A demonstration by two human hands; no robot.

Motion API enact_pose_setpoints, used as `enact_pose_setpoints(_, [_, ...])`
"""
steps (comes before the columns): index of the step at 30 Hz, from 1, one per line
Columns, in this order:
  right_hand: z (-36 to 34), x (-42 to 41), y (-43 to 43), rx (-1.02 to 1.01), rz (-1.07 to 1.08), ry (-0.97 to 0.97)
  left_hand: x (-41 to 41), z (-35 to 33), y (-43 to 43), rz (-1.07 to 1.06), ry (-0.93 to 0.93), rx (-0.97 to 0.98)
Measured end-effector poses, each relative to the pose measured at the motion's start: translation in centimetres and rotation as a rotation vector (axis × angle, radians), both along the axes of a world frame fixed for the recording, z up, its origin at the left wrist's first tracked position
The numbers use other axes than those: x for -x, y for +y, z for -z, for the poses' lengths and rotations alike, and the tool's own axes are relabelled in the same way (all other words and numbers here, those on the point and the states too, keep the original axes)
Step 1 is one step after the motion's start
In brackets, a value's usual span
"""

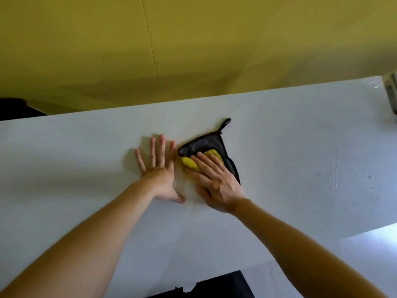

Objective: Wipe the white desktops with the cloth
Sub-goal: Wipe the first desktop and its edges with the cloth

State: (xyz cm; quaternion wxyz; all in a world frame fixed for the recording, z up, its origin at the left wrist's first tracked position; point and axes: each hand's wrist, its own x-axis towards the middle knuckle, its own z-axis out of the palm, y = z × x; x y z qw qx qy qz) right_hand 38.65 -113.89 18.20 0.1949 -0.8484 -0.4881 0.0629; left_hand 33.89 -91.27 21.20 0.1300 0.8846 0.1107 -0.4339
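A yellow wall panel (pixel 193 39), matte and smooth with a thin seam (pixel 150 39) running down it, fills the upper frame from 9 to 3 o'clock. Below it stretches a white desktop (pixel 75 151), flat and faintly glossy, its far edge rising from 9 o'clock toward 2 o'clock. Two bare forearms reach in from 7 and 5 o'clock and meet near the middle of the frame.

The left hand (pixel 160 171) lies palm-down on the desktop, fingers straight and spread toward 12 o'clock, thumb out toward 5 o'clock; it holds nothing. Just beside it at 3 o'clock, the right hand (pixel 214 181) presses flat on the cloth (pixel 206 145), fingers straight and angled toward 11 o'clock, the thumb resting on the desktop next to the cloth. Neither hand curls round anything.

The cloth sits on the desktop at mid-frame, folded into a rough triangle. Its soft dark grey face is up, and a fuzzy yellow underside (pixel 190 162) shows where a fold turns over under the fingertips. Its longest visible edge runs from the looped corner down toward 5 o'clock, and that corner points at 1 o'clock, toward the wall. A small black hanging loop (pixel 226 122) lies flat on the desktop beyond it.

At 3 o'clock of the cloth, well apart, pale streaks and droplets (pixel 335 168) mark the surface. A dark shape (pixel 214 284) at 6 o'clock cannot be identified.
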Motion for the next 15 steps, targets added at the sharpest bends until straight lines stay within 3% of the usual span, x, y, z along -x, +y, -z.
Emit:
enact_pose_setpoints(2, [-0.2,-2.7,-1.6,0.049,-0.232,-0.026,0.0,0.1,0.0,-0.002,0.013,0.006])
enact_pose_setpoints(3, [-0.2,-5.1,-2.3,0.054,-0.219,-0.045,0.0,0.3,0.0,0.004,0.014,0.006])
enact_pose_setpoints(5, [-0.1,-10.0,-3.5,0.020,0.041,-0.077,-0.1,0.6,0.0,0.006,0.016,0.000])
enact_pose_setpoints(8, [-0.1,-13.3,-3.0,0.004,0.601,-0.101,0.2,0.7,0.0,0.014,0.005,0.000])
enact_pose_setpoints(10, [0.6,-11.4,0.6,-0.002,0.749,-0.098,0.1,0.5,-0.1,0.016,0.018,-0.004])
enact_pose_setpoints(15, [0.4,-5.6,8.6,-0.092,0.102,-0.025,0.0,0.2,-0.4,-0.005,0.041,-0.055])
